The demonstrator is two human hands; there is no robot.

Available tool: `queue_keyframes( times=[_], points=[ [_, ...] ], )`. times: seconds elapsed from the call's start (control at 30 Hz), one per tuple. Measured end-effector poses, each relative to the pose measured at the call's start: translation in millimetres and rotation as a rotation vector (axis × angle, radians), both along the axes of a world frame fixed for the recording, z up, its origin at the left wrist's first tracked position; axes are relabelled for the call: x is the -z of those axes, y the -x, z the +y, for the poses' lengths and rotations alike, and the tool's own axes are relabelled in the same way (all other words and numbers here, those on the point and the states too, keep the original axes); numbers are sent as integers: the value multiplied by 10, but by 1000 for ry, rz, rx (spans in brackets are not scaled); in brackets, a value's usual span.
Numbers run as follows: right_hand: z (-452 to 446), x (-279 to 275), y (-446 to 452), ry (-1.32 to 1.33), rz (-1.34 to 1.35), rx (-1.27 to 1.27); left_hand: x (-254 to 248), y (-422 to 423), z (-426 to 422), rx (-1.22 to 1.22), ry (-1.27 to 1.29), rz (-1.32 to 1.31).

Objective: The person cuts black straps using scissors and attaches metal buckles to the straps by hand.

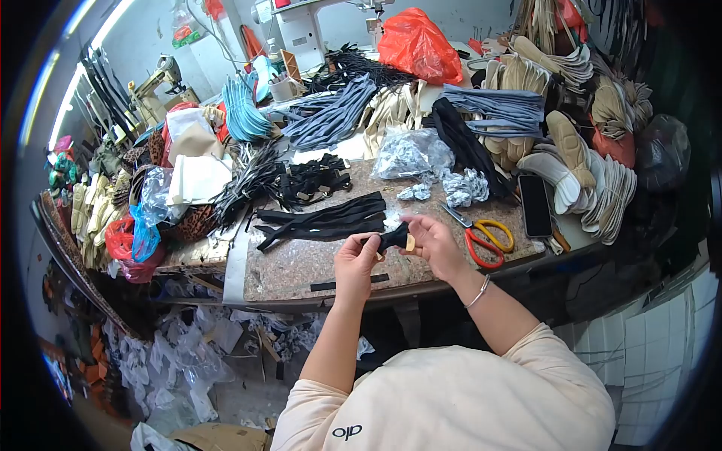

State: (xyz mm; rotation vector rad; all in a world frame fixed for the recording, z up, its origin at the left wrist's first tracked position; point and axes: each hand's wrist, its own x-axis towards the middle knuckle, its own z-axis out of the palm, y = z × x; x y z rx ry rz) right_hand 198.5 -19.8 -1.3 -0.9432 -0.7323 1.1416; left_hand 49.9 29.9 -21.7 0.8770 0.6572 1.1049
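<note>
Between my two hands, just above the front of the stone-patterned work board point(289, 267), is a short black strap point(392, 237) with a small tan or gold-coloured piece at its right end. My left hand point(356, 259) pinches the strap's left end between thumb and fingers. At the other end, my right hand point(435, 246) has its fingers closed around the strap; a bracelet is on that wrist. Behind my left hand lie several long black strips point(323, 218). A single narrow black strip point(350, 283) rests near the board's front edge.
Scissors point(485, 239) with red and yellow handles and a phone point(535, 207) lie to the right. Crumpled silvery pieces point(466, 186) sit behind. Bundled grey straps point(331, 113), beige insoles point(571, 150), a red bag point(421, 45) and a sewing machine point(301, 34) crowd the back.
</note>
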Motion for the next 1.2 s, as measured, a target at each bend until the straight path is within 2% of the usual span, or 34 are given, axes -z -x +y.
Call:
queue_keyframes(
  times=[0.03,0.07,0.2,0.37,0.4,0.53,0.7,0.9,1.03,1.2],
  points=[
    [-8,-1,-26,65,92,-100,-1,8,6,19,-56,81],
    [-36,2,-22,66,95,-92,-7,1,-21,27,-56,84],
    [-64,-72,13,28,-720,214,-120,-65,-159,86,-49,130],
    [42,18,41,-64,-832,465,-56,-135,-197,124,14,-39],
    [43,2,28,-66,-832,465,-52,-131,-182,124,12,-39],
    [22,-80,-42,29,-620,150,-35,-66,-90,122,39,7],
    [6,-42,72,-32,-353,118,-3,-94,-41,8,78,-121],
    [19,23,11,-29,-423,139,-5,-97,-31,12,-39,11],
    [-4,-33,28,-115,-621,82,-132,-50,-12,161,-136,207],
    [30,90,110,-38,-437,211,-97,-71,-25,157,-123,192]
  ],
)
